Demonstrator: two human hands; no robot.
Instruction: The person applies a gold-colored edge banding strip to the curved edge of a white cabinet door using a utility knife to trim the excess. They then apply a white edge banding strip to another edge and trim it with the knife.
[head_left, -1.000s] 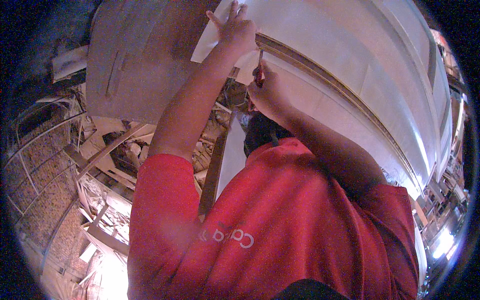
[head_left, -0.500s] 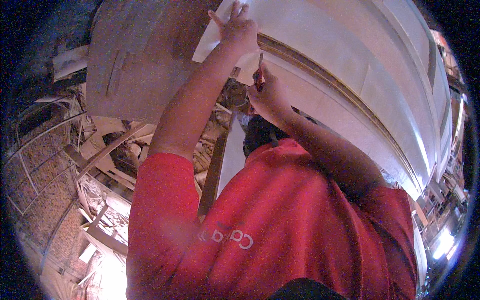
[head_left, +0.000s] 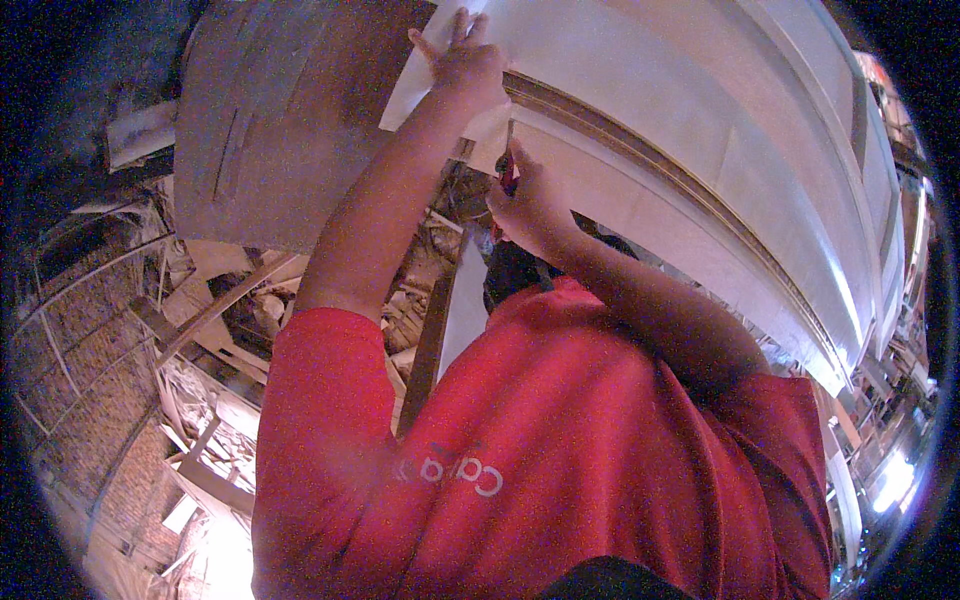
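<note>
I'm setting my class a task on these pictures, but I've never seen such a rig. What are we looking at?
There is no machine: these are a person's two bare hands, seen from a wide fisheye camera worn on the head, so straight edges bend. The left hand lies spread against a pale panel that bears a brown strip. The right hand grips a slim, partly red tool, tip upward. The wearer's red shirt fills the middle, and wood pieces lie at left.

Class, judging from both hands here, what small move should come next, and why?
Probably ease the slim red tool toward the left end of the brown strip: the right hand holds it pointing that way, while the left hand lies spread on the pale panel, seemingly steadying it. Tip contact is unclear.
</note>
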